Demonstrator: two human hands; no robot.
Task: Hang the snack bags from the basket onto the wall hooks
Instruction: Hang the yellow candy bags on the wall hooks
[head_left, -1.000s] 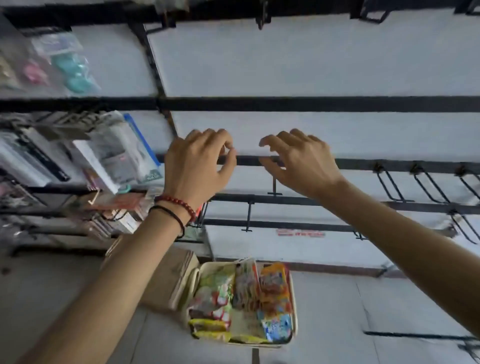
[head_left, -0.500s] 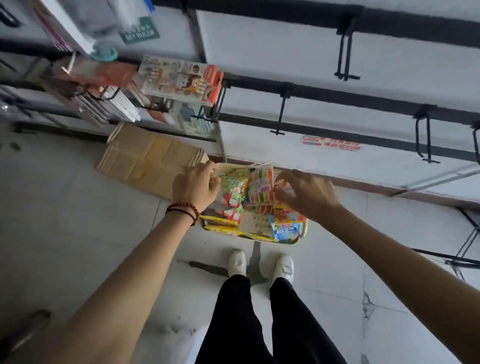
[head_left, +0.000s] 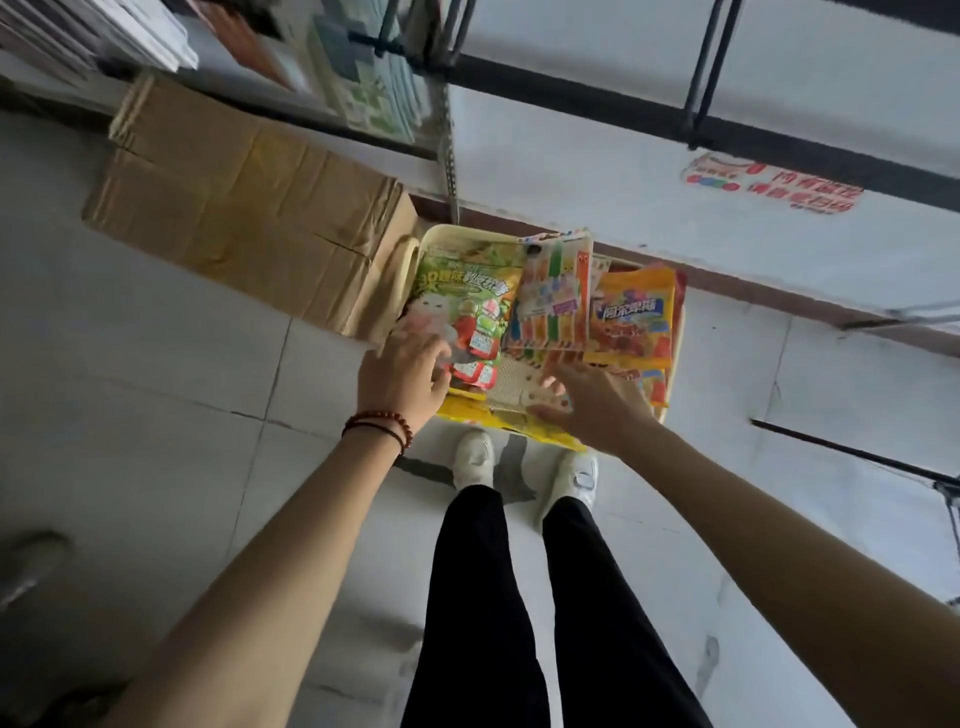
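Note:
A cream basket sits on the floor against the wall, just ahead of my white shoes. It holds several snack bags standing upright: a green bag, a striped multicolour bag and an orange bag. A yellow bag lies along the near edge. My left hand, with bead bracelets at the wrist, reaches over the basket's left side, fingers spread at the green bag. My right hand hovers over the basket's near right part, fingers apart, holding nothing. A black wall hook hangs above.
A brown cardboard box lies on the floor left of the basket, touching it. Hung packages fill the rack above the box. A red sticker marks the white wall. Grey floor tiles surround my legs.
My view has swung from the wall hooks down to the floor. Both hands dropped from the wall rail to the basket and now sit low over the bags.

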